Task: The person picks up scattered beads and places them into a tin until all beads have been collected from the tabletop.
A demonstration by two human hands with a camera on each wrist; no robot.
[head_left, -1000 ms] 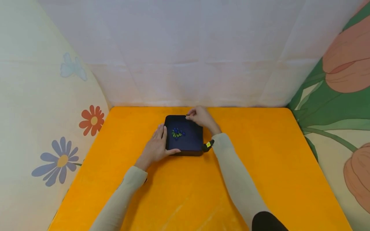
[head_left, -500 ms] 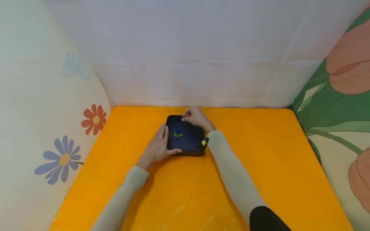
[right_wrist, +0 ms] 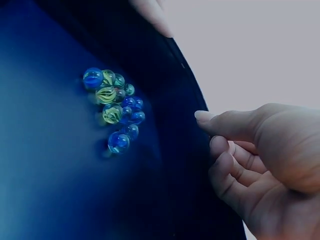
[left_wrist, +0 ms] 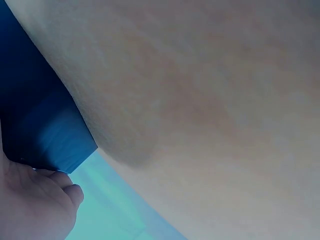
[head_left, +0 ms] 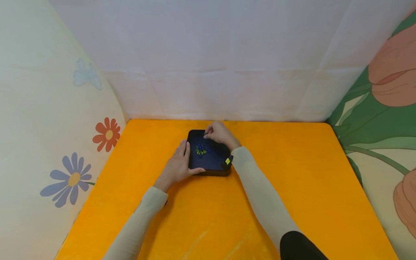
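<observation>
A dark square tray (head_left: 212,162) stands near the table's far side. My left hand (head_left: 173,166) rests against its left side with straight fingers, the thumb lying along the front edge. In the right wrist view several glass marbles (right_wrist: 112,114), blue and yellow-green, sit clustered on the tray floor. At the tray's back edge is my right hand (head_left: 217,133), fingers curled and thumb (right_wrist: 230,124) close to the fingertips beside the rim. Nothing shows between those tips, so whether they hold something small or touch the wall is unclear. Blurred skin fills most of the left wrist view.
An orange cloth (head_left: 201,216) covers the table. A white backdrop (head_left: 208,65) rises right behind it, and flower-patterned cloths hang at the left (head_left: 39,119) and right (head_left: 386,119). A dark round object (head_left: 299,247) cuts into the bottom edge.
My right hand has moved left along the tray's back edge and slightly inward, its wrist now over the tray's right side. The left hand and the marbles stay put.
</observation>
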